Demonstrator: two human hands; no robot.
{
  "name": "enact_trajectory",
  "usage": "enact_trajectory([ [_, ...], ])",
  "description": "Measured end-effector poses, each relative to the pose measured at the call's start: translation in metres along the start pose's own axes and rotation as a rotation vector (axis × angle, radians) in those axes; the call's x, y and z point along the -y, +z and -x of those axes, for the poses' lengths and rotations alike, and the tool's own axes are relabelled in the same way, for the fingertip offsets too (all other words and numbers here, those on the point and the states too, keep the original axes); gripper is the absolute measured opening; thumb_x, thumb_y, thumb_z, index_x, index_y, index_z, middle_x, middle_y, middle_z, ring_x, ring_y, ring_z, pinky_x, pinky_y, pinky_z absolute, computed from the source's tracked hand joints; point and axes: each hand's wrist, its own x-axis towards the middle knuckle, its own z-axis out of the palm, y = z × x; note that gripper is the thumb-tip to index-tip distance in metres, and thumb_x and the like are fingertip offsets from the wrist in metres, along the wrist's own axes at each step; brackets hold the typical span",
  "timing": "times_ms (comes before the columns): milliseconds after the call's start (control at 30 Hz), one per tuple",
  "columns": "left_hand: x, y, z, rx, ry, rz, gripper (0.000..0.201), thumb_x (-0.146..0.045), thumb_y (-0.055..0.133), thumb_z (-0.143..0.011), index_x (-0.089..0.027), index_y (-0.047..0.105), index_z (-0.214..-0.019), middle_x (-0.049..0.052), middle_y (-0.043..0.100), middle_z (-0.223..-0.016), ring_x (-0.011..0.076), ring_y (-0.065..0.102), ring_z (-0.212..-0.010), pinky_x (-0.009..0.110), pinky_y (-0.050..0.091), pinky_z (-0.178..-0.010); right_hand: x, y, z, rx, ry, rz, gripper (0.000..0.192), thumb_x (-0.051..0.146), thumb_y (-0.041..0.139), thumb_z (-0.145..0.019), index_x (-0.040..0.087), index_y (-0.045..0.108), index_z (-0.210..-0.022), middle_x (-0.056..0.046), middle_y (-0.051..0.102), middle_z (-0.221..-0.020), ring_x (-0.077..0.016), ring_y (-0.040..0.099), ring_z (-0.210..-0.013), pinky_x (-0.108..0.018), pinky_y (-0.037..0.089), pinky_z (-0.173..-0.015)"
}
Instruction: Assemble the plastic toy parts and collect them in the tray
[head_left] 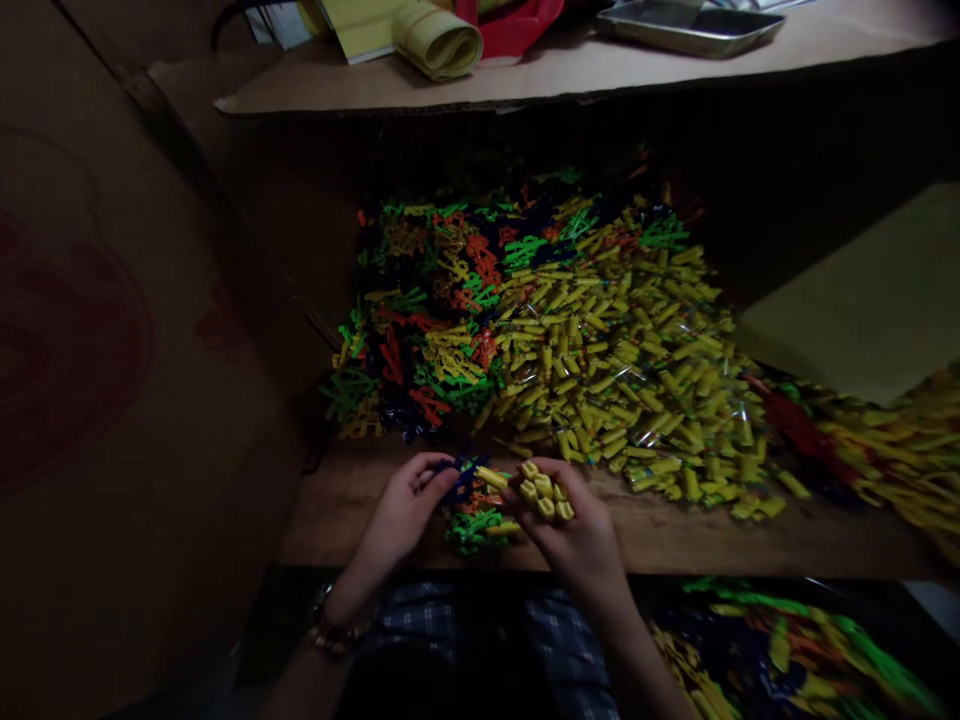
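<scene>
At the front of the wooden table [345, 520], my right hand [589, 515] is closed around a bundle of small yellow tubes [545, 492], their ends facing up. My left hand [409, 505] pinches a dark blue plastic piece [466, 478]; its exact kind is too dim to make out. Between the hands, a yellow tube [491, 478] sticks out toward the blue piece. Below it lies a small cluster of green plastic pieces [474, 530], with some orange ones beside it.
A large heap of yellow tubes [622, 360] lies beyond my right hand. Mixed green, orange, yellow and blue plastic pieces [450, 340] are piled at its left. A cardboard shelf [540, 85] overhangs the back, bearing a metal tray [690, 28]. More coloured pieces [795, 650] lie at lower right.
</scene>
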Motion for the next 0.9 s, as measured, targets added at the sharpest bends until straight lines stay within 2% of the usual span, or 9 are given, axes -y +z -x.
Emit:
enact_trajectory([
  [100,-0.004,0.011,0.003,0.053,-0.008,0.088,0.042,-0.045,0.07,-0.065,-0.015,0.062,-0.094,0.006,0.072,-0.09,0.0193,0.067,-0.084,0.028,0.054,-0.074,0.005,-0.007,0.002,-0.034,-0.061,0.113,0.023,0.037,0.062,-0.079,0.022,0.056,-0.095,-0.004,0.068,-0.082,-0.0187,0.065,-0.068,-0.027,0.052,-0.062],
  [233,-0.006,0.015,0.006,0.044,0.045,0.032,0.033,-0.034,0.068,-0.07,-0.015,0.064,-0.097,0.006,0.073,-0.095,0.0196,0.067,-0.089,0.029,0.053,-0.08,0.009,-0.015,0.006,-0.122,-0.13,0.281,0.02,0.037,0.062,-0.079,0.024,0.058,-0.094,-0.001,0.067,-0.076,-0.0173,0.063,-0.063,-0.025,0.051,-0.06],
  [467,-0.008,0.011,0.013,0.031,0.227,-0.323,0.027,-0.031,0.059,-0.083,-0.022,0.066,-0.107,0.004,0.07,-0.105,0.019,0.064,-0.095,0.027,0.049,-0.084,0.015,-0.014,0.01,-0.105,-0.083,0.308,0.018,0.031,0.059,-0.077,0.023,0.058,-0.092,-0.001,0.067,-0.071,-0.0167,0.062,-0.058,-0.024,0.05,-0.057],
  [533,-0.01,0.003,0.012,0.096,0.305,-0.418,0.027,-0.03,0.057,-0.085,-0.023,0.066,-0.109,0.004,0.07,-0.102,0.0182,0.063,-0.092,0.027,0.049,-0.082,0.015,-0.017,0.005,-0.06,-0.03,0.284,0.018,0.03,0.059,-0.073,0.023,0.059,-0.089,0.0,0.066,-0.068,-0.0167,0.062,-0.057,-0.024,0.049,-0.057],
  [600,-0.012,-0.007,0.008,0.235,0.351,-0.461,0.025,-0.028,0.056,-0.086,-0.023,0.067,-0.108,0.004,0.071,-0.1,0.0175,0.063,-0.091,0.026,0.048,-0.081,0.012,-0.022,-0.003,0.048,0.05,0.22,0.018,0.032,0.061,-0.068,0.022,0.059,-0.083,-0.001,0.065,-0.066,-0.0172,0.061,-0.057,-0.025,0.048,-0.056],
  [700,-0.015,-0.018,0.0,0.443,0.337,-0.499,0.024,-0.028,0.054,-0.087,-0.023,0.068,-0.106,0.003,0.07,-0.101,0.0173,0.062,-0.094,0.026,0.046,-0.085,0.002,-0.028,-0.016,0.239,0.203,0.1,0.025,0.036,0.067,-0.061,0.019,0.059,-0.077,-0.002,0.065,-0.067,-0.0185,0.061,-0.062,-0.025,0.048,-0.056],
  [767,-0.015,-0.019,-0.005,0.522,0.323,-0.535,0.024,-0.029,0.052,-0.088,-0.023,0.067,-0.106,0.003,0.07,-0.103,0.0172,0.061,-0.097,0.026,0.045,-0.087,-0.006,-0.029,-0.022,0.298,0.299,0.04,0.032,0.039,0.071,-0.058,0.017,0.058,-0.078,-0.002,0.064,-0.069,-0.0192,0.061,-0.065,-0.027,0.049,-0.058],
  [833,-0.013,-0.019,-0.013,0.517,0.335,-0.586,0.026,-0.031,0.052,-0.088,-0.022,0.064,-0.11,0.003,0.068,-0.107,0.0177,0.061,-0.099,0.027,0.044,-0.088,-0.013,-0.029,-0.023,0.307,0.352,-0.002,0.036,0.04,0.071,-0.057,0.017,0.058,-0.08,-0.003,0.065,-0.071,-0.0198,0.061,-0.066,-0.028,0.05,-0.059],
  [900,-0.009,-0.022,-0.023,0.335,0.384,-0.713,0.031,-0.033,0.053,-0.088,-0.02,0.061,-0.114,0.006,0.066,-0.114,0.02,0.059,-0.103,0.03,0.044,-0.091,-0.02,-0.031,-0.023,0.271,0.329,0.019,0.034,0.041,0.069,-0.058,0.017,0.059,-0.08,-0.004,0.066,-0.072,-0.0209,0.061,-0.067,-0.03,0.05,-0.06],
])
